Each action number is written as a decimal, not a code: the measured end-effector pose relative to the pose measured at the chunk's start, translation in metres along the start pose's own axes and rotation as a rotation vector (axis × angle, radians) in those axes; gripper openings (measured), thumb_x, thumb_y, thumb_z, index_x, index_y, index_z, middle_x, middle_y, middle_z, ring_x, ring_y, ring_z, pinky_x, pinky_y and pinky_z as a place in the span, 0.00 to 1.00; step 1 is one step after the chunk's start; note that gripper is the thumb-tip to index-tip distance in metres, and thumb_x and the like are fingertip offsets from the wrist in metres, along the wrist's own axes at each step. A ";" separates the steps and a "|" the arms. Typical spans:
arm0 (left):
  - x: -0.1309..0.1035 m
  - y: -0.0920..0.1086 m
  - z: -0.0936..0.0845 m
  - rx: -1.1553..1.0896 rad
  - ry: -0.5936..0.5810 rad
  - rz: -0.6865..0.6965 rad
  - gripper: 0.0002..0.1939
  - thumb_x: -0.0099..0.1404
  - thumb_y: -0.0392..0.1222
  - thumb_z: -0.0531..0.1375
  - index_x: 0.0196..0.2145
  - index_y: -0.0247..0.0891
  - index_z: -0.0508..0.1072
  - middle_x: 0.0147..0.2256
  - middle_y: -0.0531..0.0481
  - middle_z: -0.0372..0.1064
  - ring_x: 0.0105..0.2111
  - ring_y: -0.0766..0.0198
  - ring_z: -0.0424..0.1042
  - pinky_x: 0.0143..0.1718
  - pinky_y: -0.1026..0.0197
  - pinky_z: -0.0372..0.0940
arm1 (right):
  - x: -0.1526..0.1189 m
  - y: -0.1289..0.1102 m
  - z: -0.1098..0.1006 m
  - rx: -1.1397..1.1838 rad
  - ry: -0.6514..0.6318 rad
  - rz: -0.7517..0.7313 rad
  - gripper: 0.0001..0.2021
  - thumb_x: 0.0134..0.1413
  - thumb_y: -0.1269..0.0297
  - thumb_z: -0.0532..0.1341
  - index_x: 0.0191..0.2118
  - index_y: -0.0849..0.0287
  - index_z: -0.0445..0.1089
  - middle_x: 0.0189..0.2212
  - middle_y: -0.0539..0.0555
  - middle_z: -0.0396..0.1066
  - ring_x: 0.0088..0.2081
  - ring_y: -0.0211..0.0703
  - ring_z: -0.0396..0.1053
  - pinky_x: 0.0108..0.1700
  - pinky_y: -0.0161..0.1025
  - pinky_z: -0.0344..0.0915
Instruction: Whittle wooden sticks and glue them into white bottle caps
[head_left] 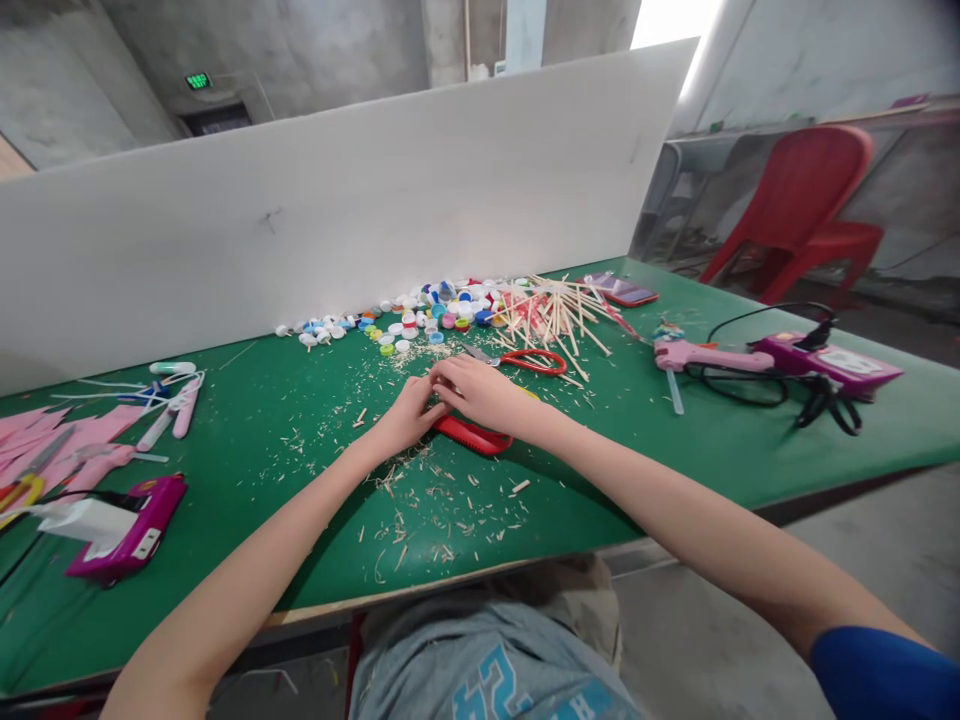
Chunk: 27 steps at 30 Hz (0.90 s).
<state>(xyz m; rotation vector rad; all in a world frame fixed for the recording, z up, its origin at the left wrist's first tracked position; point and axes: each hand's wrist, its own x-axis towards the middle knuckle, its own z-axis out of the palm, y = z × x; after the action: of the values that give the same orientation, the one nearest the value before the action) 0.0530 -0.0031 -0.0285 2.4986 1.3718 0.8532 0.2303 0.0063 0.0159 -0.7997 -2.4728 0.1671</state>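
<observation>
My left hand (411,408) and my right hand (472,385) meet over the middle of the green table, fingertips together and bent. Whatever they may pinch is hidden by the fingers. Just below and partly under my right hand lies a red ridged handle (474,436); the rest of that tool is covered. Beyond my right hand rests a pair of scissors (534,361) with orange-red handles. Thin wood shavings (442,500) are scattered around both hands, with a short stick piece (520,487) among them.
Colourful bottle caps (439,310) and a fan of thin wooden sticks (559,315) lie before a white board (375,210). Pink glue gun (705,356), purple power strip (832,365) and phone (621,290) are right. Left are pink sheets (112,425) and another power strip (142,530).
</observation>
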 end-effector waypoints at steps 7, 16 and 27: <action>0.003 0.004 -0.002 0.068 -0.020 0.016 0.08 0.69 0.43 0.54 0.35 0.37 0.67 0.35 0.48 0.66 0.39 0.58 0.61 0.44 0.54 0.61 | 0.000 0.006 -0.001 -0.067 -0.063 0.106 0.08 0.63 0.66 0.50 0.36 0.59 0.65 0.34 0.57 0.69 0.38 0.45 0.64 0.41 0.42 0.57; 0.003 0.003 -0.001 0.106 -0.027 0.020 0.10 0.70 0.44 0.52 0.33 0.37 0.65 0.35 0.46 0.66 0.40 0.56 0.61 0.45 0.53 0.62 | 0.000 0.003 -0.006 -0.092 -0.137 0.279 0.14 0.64 0.57 0.51 0.31 0.57 0.65 0.29 0.54 0.70 0.29 0.40 0.60 0.31 0.39 0.49; 0.003 0.003 0.006 0.080 -0.052 0.028 0.08 0.69 0.42 0.54 0.33 0.37 0.67 0.36 0.46 0.68 0.42 0.56 0.61 0.48 0.52 0.62 | -0.003 0.015 0.007 0.022 -0.199 0.351 0.14 0.62 0.54 0.51 0.31 0.56 0.65 0.29 0.53 0.72 0.27 0.38 0.62 0.30 0.38 0.51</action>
<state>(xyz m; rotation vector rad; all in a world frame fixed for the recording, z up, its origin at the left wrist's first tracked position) 0.0593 -0.0017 -0.0311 2.5865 1.3842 0.7475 0.2361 0.0169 0.0042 -1.2565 -2.4851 0.4173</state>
